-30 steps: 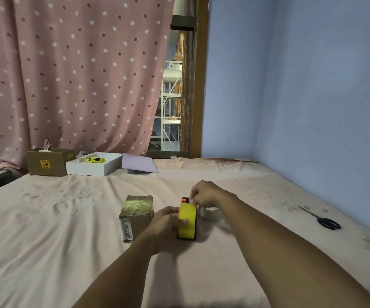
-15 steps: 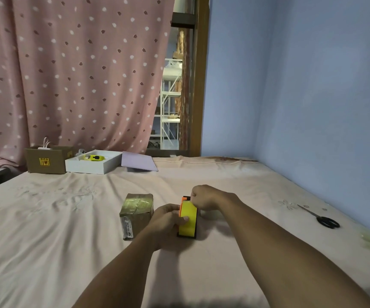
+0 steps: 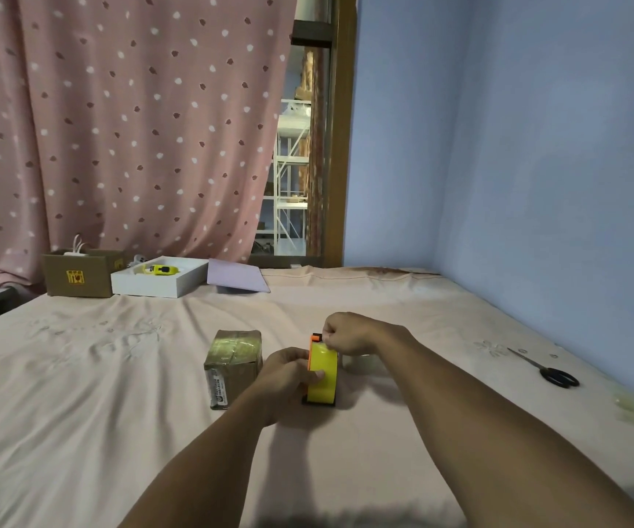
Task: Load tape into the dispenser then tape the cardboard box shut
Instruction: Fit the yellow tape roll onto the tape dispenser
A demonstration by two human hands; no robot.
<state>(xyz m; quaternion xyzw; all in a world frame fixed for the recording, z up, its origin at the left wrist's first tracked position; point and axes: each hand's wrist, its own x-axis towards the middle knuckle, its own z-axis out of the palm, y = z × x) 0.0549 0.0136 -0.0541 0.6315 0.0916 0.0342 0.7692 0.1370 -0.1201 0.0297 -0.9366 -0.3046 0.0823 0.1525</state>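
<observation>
The yellow-and-orange tape dispenser (image 3: 321,377) stands upright on the pink-sheeted bed (image 3: 79,394), about midway across it and toward the near edge. The left hand (image 3: 288,373) is clamped on its left side, thumb across the yellow face; the right hand (image 3: 346,333) has its fingers pinched together at the dispenser's orange top end. Just left sits the small cardboard box (image 3: 233,365), already wrapped in glossy tape. Scissors (image 3: 548,369) lie near the bed's right edge.
</observation>
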